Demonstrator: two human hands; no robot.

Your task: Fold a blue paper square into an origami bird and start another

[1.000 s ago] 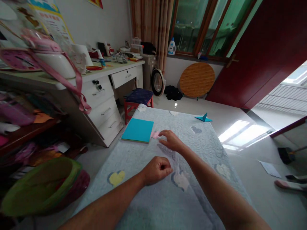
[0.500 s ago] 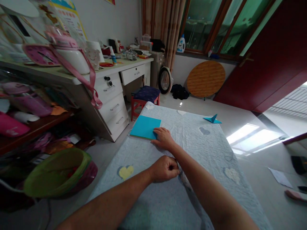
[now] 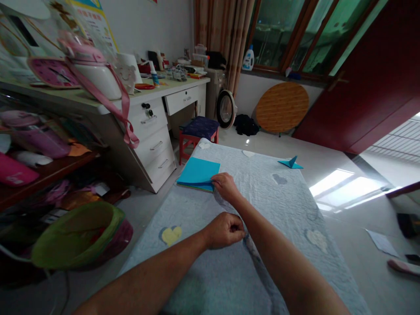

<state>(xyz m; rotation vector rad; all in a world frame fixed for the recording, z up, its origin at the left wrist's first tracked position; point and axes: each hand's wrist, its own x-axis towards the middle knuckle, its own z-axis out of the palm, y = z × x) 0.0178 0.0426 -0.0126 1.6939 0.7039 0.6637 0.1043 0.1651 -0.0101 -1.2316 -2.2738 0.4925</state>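
A stack of blue paper squares (image 3: 197, 172) lies at the left side of a table covered by a pale blue cloth with heart patches (image 3: 278, 205). My right hand (image 3: 225, 187) pinches the near right corner of the top blue sheet and lifts it a little off the stack. My left hand (image 3: 225, 229) rests nearer to me on the cloth, curled into a loose fist; nothing shows in it. A folded blue paper figure (image 3: 290, 163) stands at the far right edge of the table.
A white desk with drawers (image 3: 154, 127) and a red stool (image 3: 197, 133) stand left of the table. A green bin (image 3: 77, 236) sits on the floor at lower left. A round wooden tabletop (image 3: 282, 107) leans on the far wall. Paper (image 3: 382, 242) lies on the floor at right.
My right hand moved left from a small pink scrap onto the blue stack and has raised the corner of the top sheet. My left hand stayed closed in place.
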